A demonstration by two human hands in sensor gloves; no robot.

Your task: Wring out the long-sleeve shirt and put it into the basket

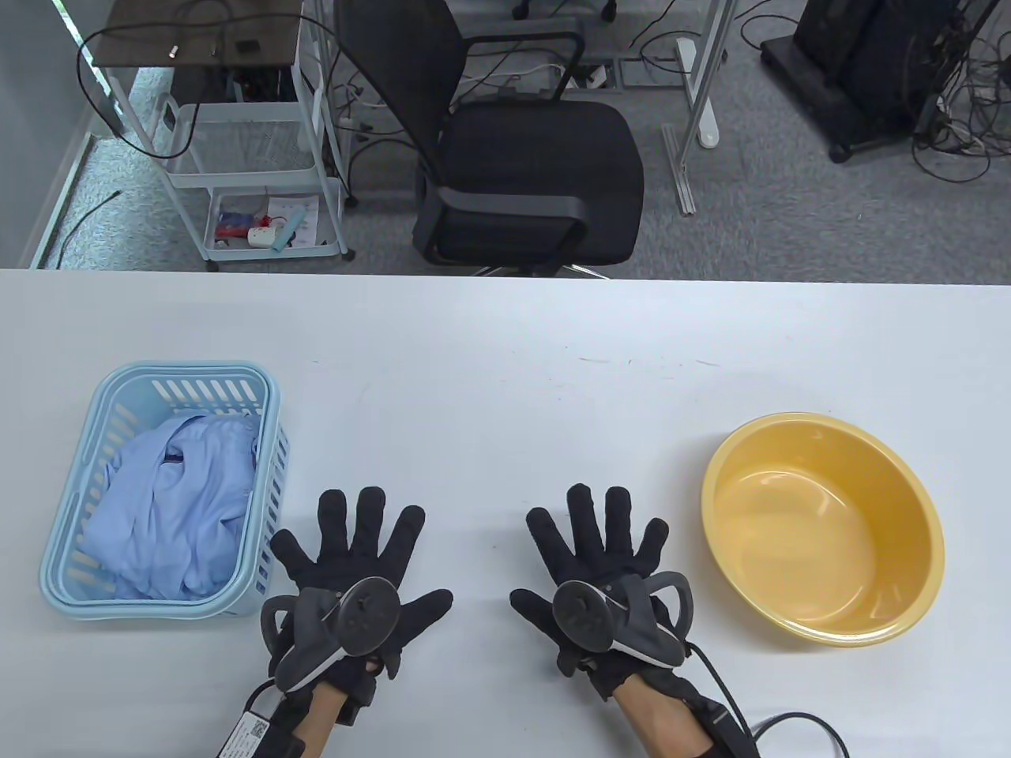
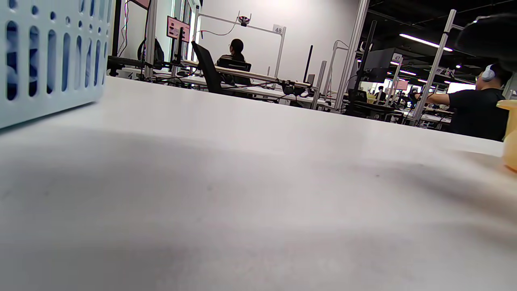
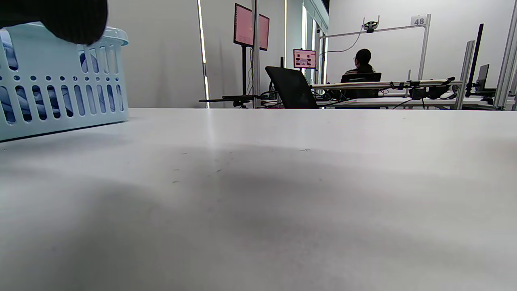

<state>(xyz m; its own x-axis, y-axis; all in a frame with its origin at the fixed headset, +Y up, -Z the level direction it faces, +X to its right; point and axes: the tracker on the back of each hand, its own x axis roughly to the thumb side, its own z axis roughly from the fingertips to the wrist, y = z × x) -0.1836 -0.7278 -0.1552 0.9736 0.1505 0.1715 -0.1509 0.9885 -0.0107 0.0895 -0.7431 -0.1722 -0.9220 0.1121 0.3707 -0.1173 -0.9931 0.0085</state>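
Note:
The light blue long-sleeve shirt (image 1: 178,505) lies crumpled inside the pale blue slotted basket (image 1: 268,482) at the table's left. My left hand (image 1: 359,545) lies flat on the table just right of the basket, fingers spread and holding nothing. My right hand (image 1: 604,541) lies flat a little further right, fingers spread too, left of the yellow basin (image 1: 821,529). The basket's wall (image 2: 48,60) fills the left wrist view's left edge, and the basket (image 3: 60,101) stands at the left of the right wrist view.
The yellow basin holds nothing that I can see; its rim (image 2: 509,133) shows at the left wrist view's right edge. Beyond the table's far edge stand a black office chair (image 1: 521,150) and a wire cart (image 1: 245,150). White tabletop (image 1: 505,371) stretches between basket and basin.

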